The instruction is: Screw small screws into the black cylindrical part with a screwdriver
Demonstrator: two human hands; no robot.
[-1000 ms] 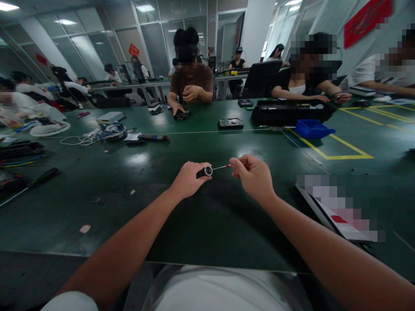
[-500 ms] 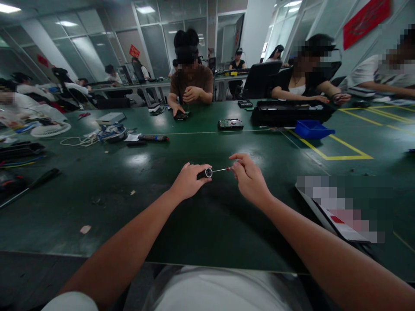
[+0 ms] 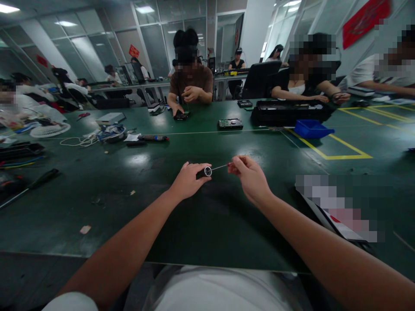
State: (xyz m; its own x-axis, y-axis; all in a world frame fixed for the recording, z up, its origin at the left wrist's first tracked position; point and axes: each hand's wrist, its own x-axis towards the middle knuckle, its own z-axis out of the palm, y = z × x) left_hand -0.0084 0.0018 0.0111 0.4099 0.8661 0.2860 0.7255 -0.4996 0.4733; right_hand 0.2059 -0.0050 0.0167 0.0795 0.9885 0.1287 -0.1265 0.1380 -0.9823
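My left hand [image 3: 189, 180] is closed around a small black cylinder [image 3: 207, 171] with a silver ring at its end, which faces right. A thin screwdriver [image 3: 220, 167] with a red handle is pinched between the fingers of my right hand [image 3: 251, 177]. The metal shaft reaches left to the ringed end of the cylinder. Both hands are above the dark green table [image 3: 201, 233]. Most of the screwdriver handle is hidden by my fingers.
Beyond my hands lie an open hard drive [image 3: 230, 124], a blue tray [image 3: 313, 129], a long black housing [image 3: 290, 113] and a pen-like tool [image 3: 153, 138]. A long screwdriver [image 3: 43, 178] lies left, a blurred-out sheet [image 3: 337, 211] right. Several people sit around.
The fingers of my right hand have curled in around the screwdriver handle, and its shaft now slants up more toward the right. My left hand and the cylinder have hardly moved.
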